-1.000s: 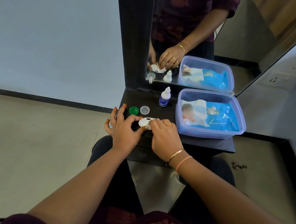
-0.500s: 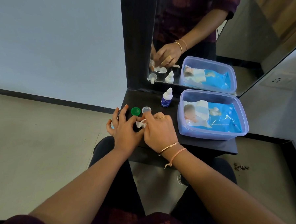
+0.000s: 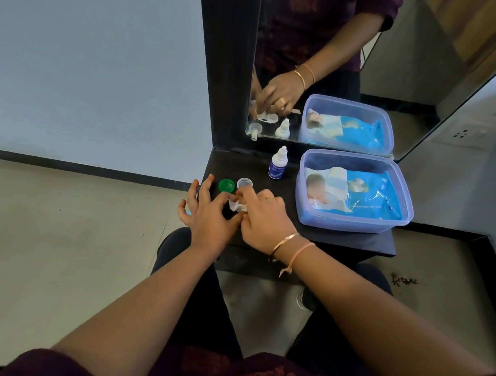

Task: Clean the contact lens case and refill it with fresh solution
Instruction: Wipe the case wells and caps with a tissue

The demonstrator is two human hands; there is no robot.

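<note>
While I watch through the head camera, both hands meet at the near left part of the dark table (image 3: 344, 244). The left hand (image 3: 211, 218) has its thumb and forefinger closed in on the contact lens case and its other fingers fanned out wide. The right hand (image 3: 264, 218) is curled, its fingertips pinching a crumpled white wipe (image 3: 236, 206) and pressing it down between the two hands. The hands and the wipe cover the case almost wholly, so I make out its white body only as a reflection in the mirror (image 3: 407, 78). At 12 o'clock from the hands, a green cap (image 3: 226, 185) and a clear cap (image 3: 244, 183) lie side by side on the table, the clear one just beside the right fingertips. At 1 o'clock a small solution bottle (image 3: 278, 166) stands upright with its top on, apart from the caps. At 3 o'clock sits a translucent blue tub (image 3: 355, 222) holding a blue pack of wet wipes (image 3: 365, 196). Two bangles circle the right wrist.
</note>
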